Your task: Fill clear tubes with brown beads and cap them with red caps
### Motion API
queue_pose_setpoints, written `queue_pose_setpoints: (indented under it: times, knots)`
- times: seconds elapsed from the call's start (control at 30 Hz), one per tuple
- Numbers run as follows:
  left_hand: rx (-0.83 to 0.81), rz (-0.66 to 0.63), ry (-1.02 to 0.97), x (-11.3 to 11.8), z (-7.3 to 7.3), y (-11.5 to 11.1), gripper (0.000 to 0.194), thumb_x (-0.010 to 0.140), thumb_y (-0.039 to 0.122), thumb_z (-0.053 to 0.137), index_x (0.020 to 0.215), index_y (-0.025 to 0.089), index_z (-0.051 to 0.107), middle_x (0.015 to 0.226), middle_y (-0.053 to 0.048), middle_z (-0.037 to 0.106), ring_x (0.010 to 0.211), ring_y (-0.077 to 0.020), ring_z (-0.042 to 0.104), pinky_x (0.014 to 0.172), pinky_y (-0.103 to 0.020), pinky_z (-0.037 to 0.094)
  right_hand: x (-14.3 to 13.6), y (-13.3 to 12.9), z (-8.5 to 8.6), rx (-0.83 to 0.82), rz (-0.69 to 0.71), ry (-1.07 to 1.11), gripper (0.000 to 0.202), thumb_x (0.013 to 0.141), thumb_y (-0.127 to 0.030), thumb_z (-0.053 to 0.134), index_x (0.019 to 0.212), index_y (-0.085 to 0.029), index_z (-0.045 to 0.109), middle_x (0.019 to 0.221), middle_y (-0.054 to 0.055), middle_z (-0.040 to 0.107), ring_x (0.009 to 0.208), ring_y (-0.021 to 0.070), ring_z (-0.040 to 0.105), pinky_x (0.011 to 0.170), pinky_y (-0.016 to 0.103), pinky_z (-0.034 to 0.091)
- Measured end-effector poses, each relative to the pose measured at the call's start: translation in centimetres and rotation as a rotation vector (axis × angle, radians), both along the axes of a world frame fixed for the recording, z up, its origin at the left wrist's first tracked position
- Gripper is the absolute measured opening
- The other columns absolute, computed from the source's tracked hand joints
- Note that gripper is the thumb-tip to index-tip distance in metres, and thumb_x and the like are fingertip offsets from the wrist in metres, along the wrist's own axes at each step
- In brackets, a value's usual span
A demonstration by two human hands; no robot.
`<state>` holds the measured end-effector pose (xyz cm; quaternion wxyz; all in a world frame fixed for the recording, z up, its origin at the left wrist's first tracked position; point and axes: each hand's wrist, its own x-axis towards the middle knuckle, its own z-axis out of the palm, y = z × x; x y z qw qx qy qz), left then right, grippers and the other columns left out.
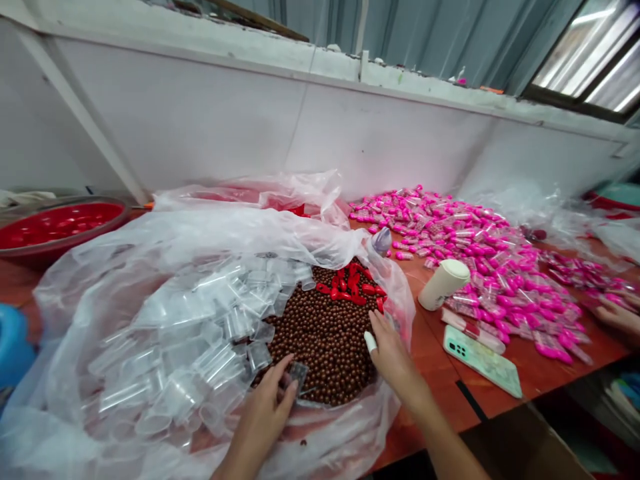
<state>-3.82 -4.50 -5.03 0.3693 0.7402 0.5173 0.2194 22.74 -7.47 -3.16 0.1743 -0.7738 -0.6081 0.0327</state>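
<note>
My left hand grips a small clear plastic container between thumb and fingers, low over the near left edge of a heap of small brown balls. My right hand rests at the heap's right edge with fingers extended, its thumb tip wrapped in white. Just beyond those fingertips lie several red plastic caps on top of the balls. Left of the heap is a large pile of clear plastic containers. All of these lie on a spread translucent plastic bag.
Pink-capped filled tubes are piled at the right. A cream cylinder and a phone lie beside the bag on the red table. A red basin stands far left. Another person's hand is at the right edge.
</note>
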Motion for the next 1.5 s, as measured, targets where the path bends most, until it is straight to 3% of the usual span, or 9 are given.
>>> queue_pose_setpoints:
  times: [0.17, 0.33, 0.47, 0.57, 0.73, 0.87, 0.97, 1.07, 1.5]
  knots:
    - [-0.044, 0.018, -0.034, -0.4, 0.5, 0.0, 0.049, 0.082, 0.042, 0.042, 0.124, 0.018, 0.050, 0.095, -0.007, 0.063, 0.068, -0.0162, 0.060, 0.066, -0.029, 0.050, 2.4, 3.7, -0.7, -0.170, -0.203, -0.062, 0.061, 0.074, 0.000, 0.037, 0.135, -0.001, 0.033, 0.138, 0.025, 0.034, 0.119, 0.0292, 0.045, 0.095, 0.039, 0.038]
    - [-0.075, -0.006, -0.033, -0.6, 0.3, 0.0, 0.045, 0.083, 0.042, 0.041, 0.122, 0.021, 0.052, 0.094, -0.006, 0.063, 0.069, -0.0161, 0.060, 0.068, -0.028, 0.050, 6.0, 5.9, -0.1, -0.155, -0.296, -0.057, 0.058, 0.076, -0.004, 0.039, 0.134, -0.003, 0.035, 0.126, 0.027, 0.045, 0.112, 0.0326, 0.050, 0.091, 0.043, 0.038]
    - [-0.070, -0.011, -0.008, -0.2, 0.3, 0.1, 0.046, 0.083, 0.042, 0.041, 0.123, 0.023, 0.052, 0.097, -0.007, 0.062, 0.071, -0.0169, 0.060, 0.070, -0.030, 0.050, 5.5, 7.7, 0.4, -0.091, -0.263, -0.020, 0.060, 0.074, -0.002, 0.039, 0.134, -0.001, 0.034, 0.122, 0.027, 0.048, 0.114, 0.0345, 0.046, 0.093, 0.046, 0.036]
    - [-0.054, -0.010, 0.001, 0.3, 0.4, 0.4, 0.046, 0.082, 0.042, 0.042, 0.122, 0.022, 0.053, 0.101, -0.007, 0.063, 0.076, -0.0182, 0.060, 0.075, -0.033, 0.050, 2.8, 8.5, 0.8, -0.036, -0.106, 0.035, 0.067, 0.071, 0.001, 0.039, 0.136, -0.010, 0.034, 0.132, 0.018, 0.043, 0.122, 0.0266, 0.039, 0.100, 0.038, 0.032]
    - [-0.077, -0.002, -0.058, 0.2, 0.9, 0.8, 0.047, 0.081, 0.043, 0.044, 0.121, 0.022, 0.054, 0.109, -0.007, 0.063, 0.094, -0.0207, 0.060, 0.081, -0.032, 0.048, -1.1, 6.8, 0.8, 0.129, 0.157, 0.214, 0.071, 0.067, 0.003, 0.033, 0.132, -0.024, 0.039, 0.136, 0.001, 0.040, 0.124, 0.0116, 0.036, 0.105, 0.026, 0.029]
    - [-0.181, 0.004, -0.075, -1.0, 1.4, 0.7, 0.050, 0.080, 0.047, 0.044, 0.122, 0.022, 0.053, 0.108, -0.007, 0.063, 0.086, -0.0199, 0.061, 0.074, -0.031, 0.051, 0.5, 3.8, -0.5, 0.300, 0.047, 0.386, 0.058, 0.066, 0.001, 0.032, 0.115, -0.020, 0.054, 0.118, 0.005, 0.054, 0.114, 0.0158, 0.046, 0.101, 0.034, 0.034]
    - [-0.177, 0.012, -0.024, -1.6, 1.3, 0.6, 0.053, 0.079, 0.048, 0.044, 0.124, 0.022, 0.051, 0.103, -0.006, 0.065, 0.084, -0.0197, 0.062, 0.073, -0.031, 0.051, 3.2, 2.0, -1.6, 0.283, -0.092, 0.351, 0.058, 0.063, 0.001, 0.034, 0.115, -0.017, 0.054, 0.116, 0.009, 0.054, 0.114, 0.0200, 0.045, 0.101, 0.041, 0.033]
    - [-0.122, 0.057, 0.052, -1.3, 0.8, 0.8, 0.056, 0.079, 0.048, 0.041, 0.127, 0.019, 0.048, 0.101, -0.007, 0.065, 0.082, -0.0200, 0.062, 0.074, -0.033, 0.051, 4.7, 1.0, -2.2, 0.193, -0.088, 0.331, 0.064, 0.058, 0.001, 0.034, 0.116, -0.018, 0.054, 0.120, 0.007, 0.054, 0.116, 0.0197, 0.044, 0.102, 0.041, 0.032]
    - [-0.023, -0.024, 0.205, 4.6, 1.5, 4.8, 0.043, 0.084, 0.029, 0.039, 0.120, 0.012, 0.055, 0.110, -0.014, 0.062, 0.101, -0.0237, 0.057, 0.092, -0.037, 0.040, 0.8, -0.8, -0.9, 0.234, 0.149, 0.482, 0.045, 0.062, -0.001, 0.034, 0.092, -0.021, 0.062, 0.101, 0.004, 0.060, 0.101, 0.0195, 0.051, 0.093, 0.037, 0.038]
